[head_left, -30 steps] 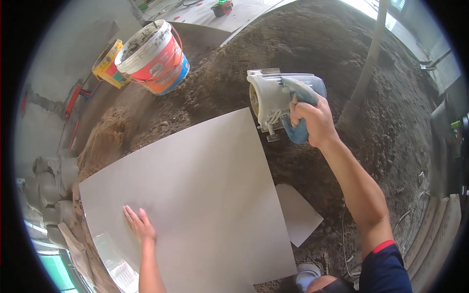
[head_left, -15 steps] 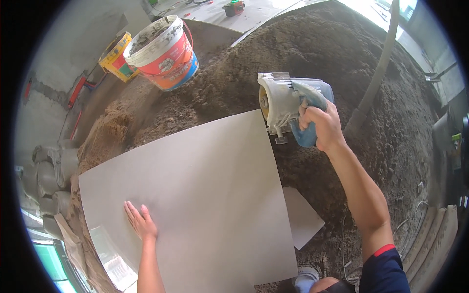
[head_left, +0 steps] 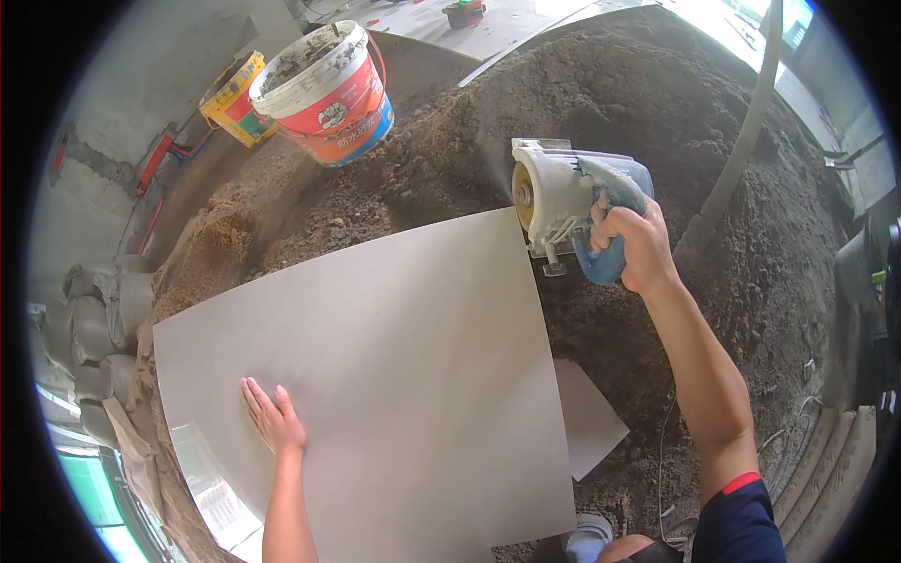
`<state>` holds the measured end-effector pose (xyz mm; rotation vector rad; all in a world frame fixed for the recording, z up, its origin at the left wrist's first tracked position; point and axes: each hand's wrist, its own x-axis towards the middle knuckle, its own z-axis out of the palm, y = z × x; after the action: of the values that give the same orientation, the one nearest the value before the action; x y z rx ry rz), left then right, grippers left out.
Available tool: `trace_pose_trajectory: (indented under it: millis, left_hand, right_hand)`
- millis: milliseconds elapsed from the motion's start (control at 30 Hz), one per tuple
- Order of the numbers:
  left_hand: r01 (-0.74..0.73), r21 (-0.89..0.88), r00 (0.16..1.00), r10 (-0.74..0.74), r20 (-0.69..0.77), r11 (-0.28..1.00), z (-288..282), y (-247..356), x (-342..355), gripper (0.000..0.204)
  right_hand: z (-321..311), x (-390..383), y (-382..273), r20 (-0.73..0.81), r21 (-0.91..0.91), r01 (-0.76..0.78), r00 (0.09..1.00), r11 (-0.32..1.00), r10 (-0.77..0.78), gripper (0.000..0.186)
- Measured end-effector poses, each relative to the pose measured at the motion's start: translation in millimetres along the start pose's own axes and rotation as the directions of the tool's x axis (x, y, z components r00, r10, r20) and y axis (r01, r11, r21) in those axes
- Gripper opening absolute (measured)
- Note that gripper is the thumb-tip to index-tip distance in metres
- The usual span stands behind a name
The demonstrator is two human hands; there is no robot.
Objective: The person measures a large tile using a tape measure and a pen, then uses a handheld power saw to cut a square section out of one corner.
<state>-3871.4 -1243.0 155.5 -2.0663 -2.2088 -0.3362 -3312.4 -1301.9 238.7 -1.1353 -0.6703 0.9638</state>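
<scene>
A large pale grey tile [head_left: 404, 375] lies in front of me over the dirt. My left hand [head_left: 276, 418] rests flat on the tile's left part, its fingers stretched out and holding nothing. Wrapped round the blue handle of a handheld tile saw [head_left: 556, 192] is my right hand [head_left: 636, 242]. The saw, with its whitish guard and round yellowish blade, sits at the tile's far right corner. A faint plume of dust rises beside the blade. Where the blade meets the tile is mostly hidden by the guard.
Beneath the right edge of the tile pokes a smaller tile piece [head_left: 587, 418]. A mortar-smeared white and red bucket [head_left: 324, 108] stands far left beside a yellow bucket [head_left: 235, 98]. A grey hose [head_left: 737, 159] crosses the dirt mound [head_left: 601, 84]. Pipes [head_left: 826, 479] lie at lower right.
Dust now sprays from the saw blade, which was not visible before. The whole view has shifted slightly; both hands keep nearly the same places on the tile and saw.
</scene>
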Motion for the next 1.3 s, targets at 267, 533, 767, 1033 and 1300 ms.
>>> trace_pose_trajectory:
  millis: [267,533,767,1033,1300]
  left_hand:
    - [-0.035,0.019,0.999,0.036,-0.026,0.999,4.1,-6.7,-0.8,0.067]
    - [-0.059,0.013,0.997,0.06,-0.052,0.998,6.7,-7.0,-0.2,0.067]
    - [-0.056,0.01,0.997,0.056,-0.053,0.998,4.5,-8.5,-1.1,0.067]
    - [-0.052,-0.003,0.997,0.052,-0.052,0.999,2.1,-0.8,-2.0,0.066]
    - [-0.056,0.01,0.996,0.056,-0.066,0.998,5.1,-4.5,0.1,0.066]
  right_hand:
    - [-1.0,2.6,2.4,0.018,0.016,-0.015,1.0,1.0,0.015,0.017]
    - [0.0,2.3,-0.1,0.018,0.022,-0.02,1.0,1.0,0.02,0.008]
    - [1.2,9.3,4.3,0.028,-0.015,-0.022,0.999,1.0,0.023,0.01]
    - [3.1,6.3,2.1,0.006,0.024,-0.055,0.998,0.998,0.055,0.005]
    - [1.6,5.8,1.9,0.024,0.008,-0.057,0.998,0.998,0.057,0.007]
